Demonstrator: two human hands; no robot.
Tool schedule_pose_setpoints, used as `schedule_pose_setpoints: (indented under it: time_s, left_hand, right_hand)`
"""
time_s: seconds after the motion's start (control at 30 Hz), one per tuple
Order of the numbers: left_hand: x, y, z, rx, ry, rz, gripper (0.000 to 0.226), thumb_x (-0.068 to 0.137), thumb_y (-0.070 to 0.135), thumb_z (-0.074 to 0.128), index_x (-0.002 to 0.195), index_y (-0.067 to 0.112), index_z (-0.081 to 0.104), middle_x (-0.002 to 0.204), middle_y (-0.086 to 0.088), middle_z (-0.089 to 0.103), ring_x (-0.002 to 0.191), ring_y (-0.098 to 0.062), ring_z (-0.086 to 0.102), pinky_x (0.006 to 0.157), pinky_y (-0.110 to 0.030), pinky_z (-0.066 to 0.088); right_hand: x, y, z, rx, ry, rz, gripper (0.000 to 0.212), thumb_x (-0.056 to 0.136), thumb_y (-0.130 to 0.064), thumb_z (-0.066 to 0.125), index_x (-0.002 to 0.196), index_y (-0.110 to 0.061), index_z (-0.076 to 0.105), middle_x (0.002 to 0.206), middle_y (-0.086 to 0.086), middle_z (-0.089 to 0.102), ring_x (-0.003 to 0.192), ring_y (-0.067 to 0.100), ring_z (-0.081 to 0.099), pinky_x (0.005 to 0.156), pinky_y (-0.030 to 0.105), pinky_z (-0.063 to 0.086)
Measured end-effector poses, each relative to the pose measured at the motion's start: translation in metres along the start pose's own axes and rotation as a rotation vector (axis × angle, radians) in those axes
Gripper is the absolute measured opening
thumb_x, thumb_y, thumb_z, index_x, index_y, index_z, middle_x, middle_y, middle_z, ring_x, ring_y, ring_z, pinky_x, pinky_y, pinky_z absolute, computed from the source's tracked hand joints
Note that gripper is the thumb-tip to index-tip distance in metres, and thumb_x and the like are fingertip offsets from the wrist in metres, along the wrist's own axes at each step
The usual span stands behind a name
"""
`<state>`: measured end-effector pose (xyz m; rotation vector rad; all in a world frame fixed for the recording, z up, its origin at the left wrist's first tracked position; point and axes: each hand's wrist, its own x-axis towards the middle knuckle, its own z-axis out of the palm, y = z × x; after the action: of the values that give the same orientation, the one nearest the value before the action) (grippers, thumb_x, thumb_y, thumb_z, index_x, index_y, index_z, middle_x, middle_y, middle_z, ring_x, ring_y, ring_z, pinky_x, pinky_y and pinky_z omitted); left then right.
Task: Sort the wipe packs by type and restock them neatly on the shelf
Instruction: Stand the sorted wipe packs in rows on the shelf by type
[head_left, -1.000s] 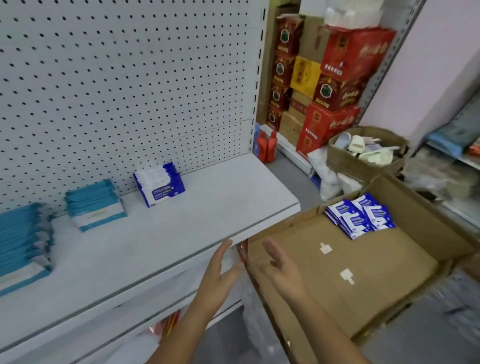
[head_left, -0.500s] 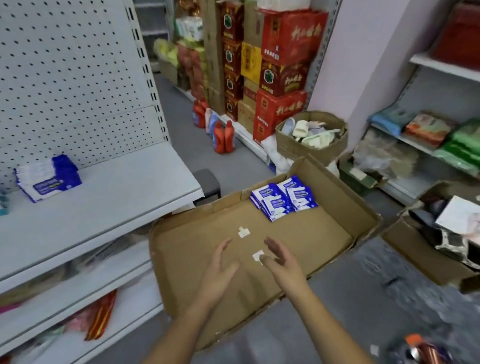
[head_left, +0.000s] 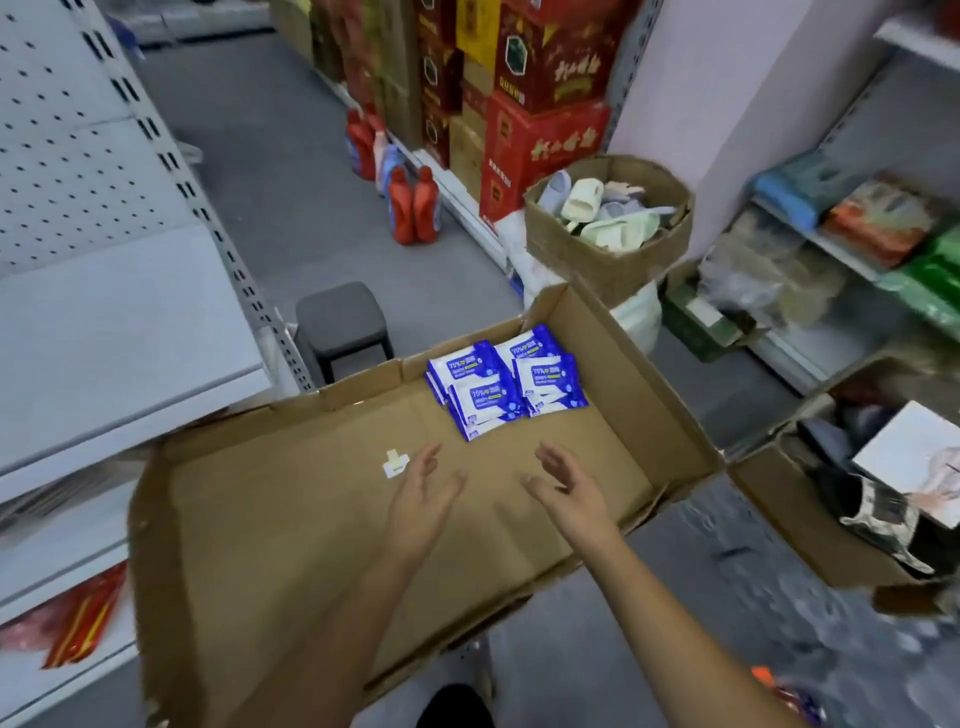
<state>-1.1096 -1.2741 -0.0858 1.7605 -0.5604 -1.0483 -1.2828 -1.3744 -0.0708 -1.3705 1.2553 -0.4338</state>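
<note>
Several blue and white wipe packs (head_left: 506, 382) lie in a small pile in the far corner of a shallow cardboard tray (head_left: 660, 384). My left hand (head_left: 423, 499) hovers over the tray floor with straight fingers, just short of the pile. My right hand (head_left: 569, 491) is beside it, palm turned inward, fingers relaxed and holding nothing. Both hands are a short way in front of the packs and apart from them. The white shelf (head_left: 119, 332) stands at the left; no packs on it show in this view.
A dark stool (head_left: 340, 319) stands behind the tray. Red bottles (head_left: 413, 208) and stacked red cartons (head_left: 540, 135) line the aisle. A cardboard bin of slippers (head_left: 608, 244) sits beyond the tray. Another open box (head_left: 779, 499) is at the right, with shelving behind it.
My view has swung right from the shelf to the tray. Both hands have moved forward over the tray floor, closer to the blue packs.
</note>
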Motion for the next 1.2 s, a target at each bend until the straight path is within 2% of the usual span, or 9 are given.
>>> schedule_pose_setpoints:
  time_s: [0.1,0.4,0.5,0.6,0.7,0.83,1.0,1.1,1.2]
  left_hand:
    - [0.049,-0.003,0.026,-0.013,0.050,-0.075,0.052,0.093,0.028,0.068,0.141,0.025,0.048,0.139,0.009,0.051,0.132,-0.007,0.045,0.097,-0.019,0.038]
    - [0.163,0.001,0.067,-0.010,0.284,-0.271,0.076,0.085,0.042,0.075,0.147,0.016,0.039,0.133,-0.002,0.057,0.113,-0.013,0.057,0.099,-0.031,0.045]
    - [0.193,-0.005,0.085,-0.017,0.332,-0.297,0.053,0.085,0.028,0.078,0.121,0.012,0.043,0.102,0.008,0.062,0.077,0.007,0.063,0.067,-0.007,0.047]
    - [0.220,-0.018,0.103,-0.020,0.402,-0.317,0.056,0.078,0.027,0.085,0.110,0.018,0.041,0.090,0.015,0.060,0.069,0.009,0.061,0.058,-0.008,0.049]
    - [0.237,-0.043,0.112,-0.004,0.443,-0.361,0.062,0.067,0.032,0.093,0.106,0.015,0.047,0.097,0.003,0.071,0.082,-0.008,0.071,0.070,-0.028,0.059]
    - [0.245,-0.048,0.115,-0.003,0.446,-0.413,0.046,0.078,0.019,0.085,0.108,0.012,0.051,0.092,0.006,0.065,0.075,-0.001,0.063,0.050,-0.009,0.047]
    - [0.220,-0.047,0.091,0.060,0.548,-0.405,0.033,0.080,0.016,0.083,0.106,0.008,0.064,0.101,-0.009,0.073,0.077,-0.013,0.066,0.065,-0.023,0.052]
    - [0.196,-0.041,0.077,0.012,0.568,-0.405,0.032,0.082,0.016,0.081,0.106,0.014,0.059,0.102,-0.007,0.072,0.089,-0.021,0.070,0.080,-0.036,0.057]
    - [0.168,-0.030,0.061,-0.066,0.555,-0.363,0.028,0.086,0.011,0.076,0.108,0.013,0.058,0.096,-0.005,0.072,0.083,-0.018,0.072,0.063,-0.025,0.055]
  right_hand:
    - [0.051,0.005,-0.019,-0.021,0.000,0.039,0.053,0.087,-0.018,0.074,0.136,-0.015,0.053,0.134,-0.003,0.059,0.123,0.007,0.054,0.100,0.025,0.042]
    - [0.208,0.007,-0.060,-0.102,0.087,0.148,0.042,0.087,-0.022,0.074,0.125,-0.010,0.059,0.114,0.002,0.063,0.103,0.013,0.060,0.078,0.009,0.044]
    - [0.267,0.017,-0.058,-0.175,0.156,0.181,0.062,0.082,-0.045,0.075,0.128,-0.009,0.056,0.120,0.005,0.063,0.103,0.016,0.061,0.083,0.023,0.046]
    - [0.307,0.039,-0.054,-0.327,0.181,0.210,0.093,0.062,-0.068,0.074,0.133,-0.011,0.053,0.128,0.009,0.060,0.115,0.026,0.060,0.097,0.040,0.050]
    - [0.323,0.051,-0.050,-0.433,0.125,0.208,0.081,0.070,-0.053,0.081,0.133,-0.012,0.051,0.133,0.011,0.055,0.122,0.029,0.053,0.099,0.041,0.045]
    - [0.331,0.063,-0.052,-0.361,0.108,0.199,0.077,0.062,-0.045,0.089,0.124,-0.017,0.052,0.123,0.006,0.060,0.111,0.023,0.060,0.094,0.040,0.051]
    - [0.310,0.060,-0.067,-0.306,0.081,0.228,0.060,0.068,-0.034,0.089,0.117,-0.015,0.060,0.111,0.003,0.069,0.093,0.015,0.064,0.079,0.029,0.049]
    - [0.293,0.049,-0.072,-0.286,0.081,0.185,0.048,0.079,-0.025,0.082,0.119,-0.011,0.060,0.114,0.008,0.068,0.101,0.022,0.065,0.082,0.027,0.045]
    - [0.276,0.029,-0.073,-0.261,0.068,0.170,0.048,0.087,-0.015,0.075,0.128,-0.005,0.052,0.118,0.008,0.063,0.103,0.020,0.061,0.082,0.028,0.043]
